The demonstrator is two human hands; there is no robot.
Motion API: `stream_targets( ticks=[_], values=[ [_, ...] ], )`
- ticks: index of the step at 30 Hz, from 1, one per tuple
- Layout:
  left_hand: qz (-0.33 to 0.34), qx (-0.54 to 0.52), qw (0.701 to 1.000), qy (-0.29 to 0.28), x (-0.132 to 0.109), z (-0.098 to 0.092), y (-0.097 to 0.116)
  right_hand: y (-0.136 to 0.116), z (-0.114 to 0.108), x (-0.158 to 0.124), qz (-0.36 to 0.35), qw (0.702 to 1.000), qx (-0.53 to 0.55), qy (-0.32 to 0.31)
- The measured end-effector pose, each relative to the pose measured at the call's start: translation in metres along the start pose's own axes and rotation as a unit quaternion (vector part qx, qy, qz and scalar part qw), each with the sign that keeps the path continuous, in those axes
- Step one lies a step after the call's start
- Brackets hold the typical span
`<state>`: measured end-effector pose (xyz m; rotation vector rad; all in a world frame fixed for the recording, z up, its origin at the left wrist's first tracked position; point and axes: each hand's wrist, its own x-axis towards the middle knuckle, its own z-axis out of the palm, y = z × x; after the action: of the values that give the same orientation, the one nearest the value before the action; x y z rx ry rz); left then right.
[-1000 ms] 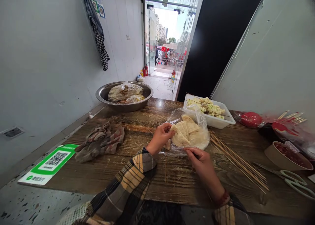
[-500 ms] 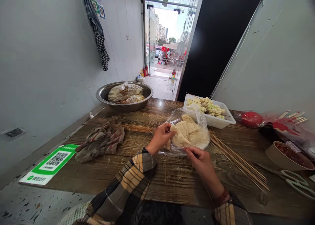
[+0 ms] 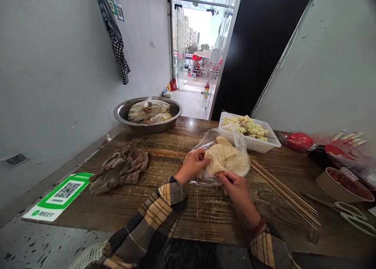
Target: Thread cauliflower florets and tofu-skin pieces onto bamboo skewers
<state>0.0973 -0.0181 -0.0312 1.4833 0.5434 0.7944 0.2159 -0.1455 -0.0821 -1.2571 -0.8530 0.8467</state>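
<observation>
Your right hand [image 3: 235, 186] has slid in — its grip now pinches the near edge of the tofu-skin sheets [image 3: 232, 161], your left hand [image 3: 192, 165] clenched on their left edge.

Surface: dark wooden table [image 3: 164, 206], grained, crumb-strewn.
Far left: steel basin [image 3: 120, 114].
Left: crumpled rag [image 3: 120, 169]; green QR sign [image 3: 58, 196] at the edge.
Centre: clear bag of beige sheets [image 3: 232, 161]; loose skewer [image 3: 197, 198].
Right: white tray [image 3: 264, 145], skewer bundle [image 3: 282, 192], paper bowl [image 3: 329, 186], scissors [image 3: 349, 214].
</observation>
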Motion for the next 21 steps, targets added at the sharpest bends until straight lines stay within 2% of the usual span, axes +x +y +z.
stream_targets(
  ticks=[2,5,9,11,14,17,21],
  values=[
    [-0.041,-0.074,0.996,-0.006,-0.001,0.000,0.001,-0.002,0.002,0.000,0.014,0.999,0.051,0.009],
    [-0.103,-0.176,0.978,-0.043,-0.003,0.002,0.001,-0.007,0.008,0.000,0.029,0.991,0.126,0.029],
    [-0.129,-0.247,0.957,-0.087,-0.004,0.007,0.002,-0.011,0.018,0.001,0.034,0.986,0.163,0.032],
    [-0.119,-0.255,0.957,-0.073,-0.004,0.007,0.003,-0.010,0.020,0.000,0.035,0.989,0.145,0.014],
    [-0.099,-0.250,0.963,-0.002,-0.001,0.001,0.004,-0.006,0.016,-0.008,0.037,0.996,0.080,-0.031],
    [-0.089,-0.239,0.966,0.047,0.002,-0.007,0.003,-0.002,0.007,-0.018,0.029,0.999,-0.006,-0.030],
    [-0.084,-0.240,0.967,0.020,0.002,-0.006,0.001,0.003,0.000,-0.024,0.014,0.999,-0.048,0.005]
  ],
)
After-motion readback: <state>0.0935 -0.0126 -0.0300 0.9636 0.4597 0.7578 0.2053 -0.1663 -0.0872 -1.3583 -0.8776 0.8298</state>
